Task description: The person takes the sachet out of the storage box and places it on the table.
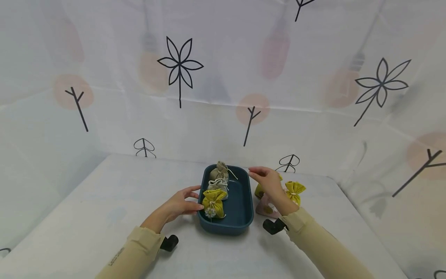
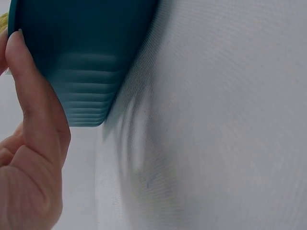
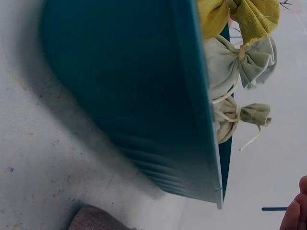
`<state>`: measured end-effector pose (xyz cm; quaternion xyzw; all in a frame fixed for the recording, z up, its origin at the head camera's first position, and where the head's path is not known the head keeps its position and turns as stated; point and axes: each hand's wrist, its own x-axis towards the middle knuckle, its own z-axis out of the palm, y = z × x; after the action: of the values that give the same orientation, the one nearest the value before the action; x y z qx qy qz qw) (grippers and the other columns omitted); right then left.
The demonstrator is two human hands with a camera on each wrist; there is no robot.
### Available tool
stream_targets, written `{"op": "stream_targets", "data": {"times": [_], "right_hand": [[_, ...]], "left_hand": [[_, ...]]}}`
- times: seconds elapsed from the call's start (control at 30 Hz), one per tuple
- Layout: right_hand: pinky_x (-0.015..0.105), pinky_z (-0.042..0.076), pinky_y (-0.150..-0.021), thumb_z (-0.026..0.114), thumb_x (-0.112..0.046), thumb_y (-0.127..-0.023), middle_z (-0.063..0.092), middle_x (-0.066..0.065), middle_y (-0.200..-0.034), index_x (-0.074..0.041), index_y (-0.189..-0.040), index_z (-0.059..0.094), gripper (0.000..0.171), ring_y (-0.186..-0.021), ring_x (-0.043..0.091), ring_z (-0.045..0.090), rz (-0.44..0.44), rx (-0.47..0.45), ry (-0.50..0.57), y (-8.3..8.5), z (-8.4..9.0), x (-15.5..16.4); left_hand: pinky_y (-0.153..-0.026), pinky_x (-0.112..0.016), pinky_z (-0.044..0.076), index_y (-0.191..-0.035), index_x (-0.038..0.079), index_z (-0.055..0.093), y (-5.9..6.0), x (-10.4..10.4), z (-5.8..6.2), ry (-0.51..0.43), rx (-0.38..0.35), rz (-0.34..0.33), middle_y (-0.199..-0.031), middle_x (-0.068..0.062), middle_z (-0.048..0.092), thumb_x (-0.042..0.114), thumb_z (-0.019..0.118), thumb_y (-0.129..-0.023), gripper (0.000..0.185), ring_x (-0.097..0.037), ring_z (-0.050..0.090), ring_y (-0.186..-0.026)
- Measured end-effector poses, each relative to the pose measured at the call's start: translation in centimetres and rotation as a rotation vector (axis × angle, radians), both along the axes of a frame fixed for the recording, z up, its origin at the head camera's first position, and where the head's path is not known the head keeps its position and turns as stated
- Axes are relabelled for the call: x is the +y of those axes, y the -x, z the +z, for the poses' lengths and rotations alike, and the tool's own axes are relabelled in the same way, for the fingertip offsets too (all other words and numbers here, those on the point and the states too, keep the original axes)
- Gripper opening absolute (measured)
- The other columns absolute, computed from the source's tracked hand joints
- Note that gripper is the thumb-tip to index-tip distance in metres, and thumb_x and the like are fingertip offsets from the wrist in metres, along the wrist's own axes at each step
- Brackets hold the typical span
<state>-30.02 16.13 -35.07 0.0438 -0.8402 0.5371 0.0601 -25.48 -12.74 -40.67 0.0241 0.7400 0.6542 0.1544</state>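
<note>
Dark teal, rectangular, round-cornered tub (image 1: 241,205) stands on the white bench (image 1: 195,257) in the head view, its left side partly overlapped by the left hand (image 1: 179,201). The right hand (image 1: 270,182) and its wrist hide part of a cluster of small cloth pouches right of the tub: a bright yellow pouch (image 1: 294,190), a pink pouch (image 1: 266,208) with a brown patch, and a mostly covered olive-yellow pouch (image 1: 259,191). Inside the tub, along its left side, sit a khaki drawstring pouch (image 1: 218,174) at the far end, a pale grey drawstring pouch (image 1: 217,185), and nearest, a yellow-green pouch (image 1: 216,205). The left hand, fingers loosely spread, touches the tub's left side; the right, loosely bent with fingers and thumb together, holds nothing visible near the far right corner.

From the left wrist, the frame crops the tub and its wall hides the contents; one straight digit reaches its rim.

From the right wrist, the wall covers the pouches' lower parts. A brownish cloth object (image 3: 93,219), cut off below, is hard to identify; only the right hand's fingertips show, apart from the tub.
</note>
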Motion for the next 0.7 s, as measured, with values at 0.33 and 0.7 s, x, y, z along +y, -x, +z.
{"op": "stream_targets", "data": {"times": [0.33, 0.7], "right_hand": [[0.039, 0.044, -0.094, 0.064, -0.016, -0.09, 0.063, 0.012, -0.109, -0.003, -0.112, 0.066, 0.026, -0.102, 0.025, 0.056, 0.011, 0.003, 0.033, 0.8, 0.5, -0.9], [0.04, 0.042, -0.095, 0.064, -0.015, -0.09, 0.063, 0.013, -0.109, -0.002, -0.111, 0.067, 0.025, -0.102, 0.026, 0.056, 0.013, 0.017, 0.049, 1.8, 0.5, -2.1]], "left_hand": [[-0.07, -0.032, 0.054, -0.143, 0.013, 0.037, 0.1, 0.0, -0.1, -0.005, -0.003, -0.002, -0.118, -0.015, 0.048, 0.006, 0.078, -0.075, 0.079, -0.018, 0.06, -0.076], [-0.069, -0.031, 0.054, -0.143, 0.013, 0.037, 0.1, -0.1, -0.3, -0.011, 0.001, -0.01, -0.118, -0.015, 0.048, 0.006, 0.077, -0.076, 0.079, -0.018, 0.06, -0.076]]}}
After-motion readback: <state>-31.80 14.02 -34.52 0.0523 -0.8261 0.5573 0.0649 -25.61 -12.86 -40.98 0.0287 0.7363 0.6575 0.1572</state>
